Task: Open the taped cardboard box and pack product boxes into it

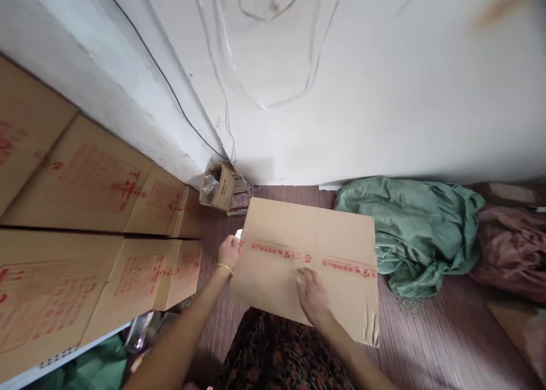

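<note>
Striped brown matting point(426, 344) covers the floor, and a dark patterned garment point(277, 350) lies across the lap at the bottom edge. Both forearms reach forward from there. The right hand point(310, 294) lies flat and open, palm down, on top of the one cardboard box point(298, 225) just ahead, fingertips by the single strip of red-printed tape point(281, 253). The left hand point(230, 252), with a yellow bangle at the wrist, is curled at the box's left edge by the tape's end; whether it grips cannot be told. Two tiers of printed cartons point(94, 179) stand to the left. One green cloth point(413, 231) and one maroon cloth point(512, 248) lie heaped on the right. Farther off, one small open carton point(222, 188) sits in the corner below the white wall point(384, 94).
</note>
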`<state>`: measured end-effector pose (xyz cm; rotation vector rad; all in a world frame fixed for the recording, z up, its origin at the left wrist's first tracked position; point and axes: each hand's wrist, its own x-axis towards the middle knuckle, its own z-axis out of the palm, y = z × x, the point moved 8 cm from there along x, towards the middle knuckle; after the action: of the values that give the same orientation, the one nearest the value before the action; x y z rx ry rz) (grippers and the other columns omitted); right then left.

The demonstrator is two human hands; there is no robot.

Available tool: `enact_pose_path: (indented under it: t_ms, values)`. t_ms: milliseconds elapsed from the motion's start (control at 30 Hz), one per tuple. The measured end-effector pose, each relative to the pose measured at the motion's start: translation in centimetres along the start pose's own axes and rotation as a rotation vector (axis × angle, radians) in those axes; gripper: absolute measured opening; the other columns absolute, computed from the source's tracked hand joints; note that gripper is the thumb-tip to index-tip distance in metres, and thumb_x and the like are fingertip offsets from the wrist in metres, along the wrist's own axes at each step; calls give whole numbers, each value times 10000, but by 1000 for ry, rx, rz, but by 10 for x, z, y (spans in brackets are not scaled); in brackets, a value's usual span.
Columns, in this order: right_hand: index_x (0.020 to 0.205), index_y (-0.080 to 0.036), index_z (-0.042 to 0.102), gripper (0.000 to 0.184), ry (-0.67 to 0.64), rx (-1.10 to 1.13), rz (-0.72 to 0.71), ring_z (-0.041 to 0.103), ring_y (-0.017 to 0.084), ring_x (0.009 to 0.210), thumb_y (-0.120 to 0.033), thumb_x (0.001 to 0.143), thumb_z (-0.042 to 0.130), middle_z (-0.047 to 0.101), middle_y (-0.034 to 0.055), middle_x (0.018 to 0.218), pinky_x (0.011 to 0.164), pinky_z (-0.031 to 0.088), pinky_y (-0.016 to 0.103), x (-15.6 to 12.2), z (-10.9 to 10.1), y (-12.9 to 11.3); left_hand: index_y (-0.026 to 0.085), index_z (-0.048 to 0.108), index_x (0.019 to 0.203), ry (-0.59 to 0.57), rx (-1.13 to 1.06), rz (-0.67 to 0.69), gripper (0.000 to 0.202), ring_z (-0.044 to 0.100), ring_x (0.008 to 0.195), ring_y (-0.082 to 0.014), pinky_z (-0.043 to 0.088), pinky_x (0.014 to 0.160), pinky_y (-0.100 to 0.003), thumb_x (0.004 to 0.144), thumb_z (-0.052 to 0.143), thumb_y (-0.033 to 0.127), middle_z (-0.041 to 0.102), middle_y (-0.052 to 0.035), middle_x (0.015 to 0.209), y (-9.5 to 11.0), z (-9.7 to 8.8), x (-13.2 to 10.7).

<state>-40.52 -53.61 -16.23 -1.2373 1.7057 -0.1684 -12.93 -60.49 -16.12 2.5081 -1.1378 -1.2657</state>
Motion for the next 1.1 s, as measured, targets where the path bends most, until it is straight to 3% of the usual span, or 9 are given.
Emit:
enact_pose_path:
  t_ms: [67,167,233,333,600,900,1100]
  values:
    - [1281,-157,519,536,181,-195,149,364,334,1326,-430,872,304,408,163,1425,1093,299,556,-1,-24,34,183,435,644,-13,144,34,285,509,581,-128,346,568,-252,907,326,215,546,-13,612,-14,-20,33]
    - [1396,-133,418,652,381,-288,380,309,371,1361,-494,874,268,336,176,1475,1089,293,575,-12,-58,84,180,481,649,-88,233,112,297,547,659,-151,343,619,-268,921,384,250,586,-26,650,-20,-20,65]
    - [1419,-100,388,709,417,-276,462,301,382,1362,-513,858,258,322,196,1478,1109,276,547,-18,-68,110,179,541,707,-136,298,166,291,586,733,-170,355,652,-277,934,385,275,637,-45,729,-17,-9,74]
    - [1442,-53,350,790,391,-275,511,255,390,1383,-532,819,274,265,213,1507,1143,217,518,-21,-66,131,179,609,816,-187,392,239,288,621,870,-206,376,708,-293,944,381,298,684,-87,896,-8,4,80]
    - [1489,-69,276,874,347,-353,544,176,358,1426,-604,799,310,185,191,1554,1156,181,491,-19,-56,142,172,646,943,-214,559,318,361,641,948,-238,402,720,-304,966,326,338,691,-127,999,-9,-1,86]
    - [1505,-106,248,886,314,-393,578,147,380,1430,-644,807,344,149,174,1569,1149,186,500,-20,-56,143,164,666,949,-304,616,402,377,643,966,-247,417,759,-318,962,330,334,690,-141,1014,-16,12,80]
    - [1508,-105,237,870,303,-390,578,124,367,1438,-628,820,340,128,173,1574,1155,168,498,-21,-55,141,192,655,930,-382,640,436,364,646,941,-224,400,740,-307,972,325,340,695,-105,988,-48,11,49]
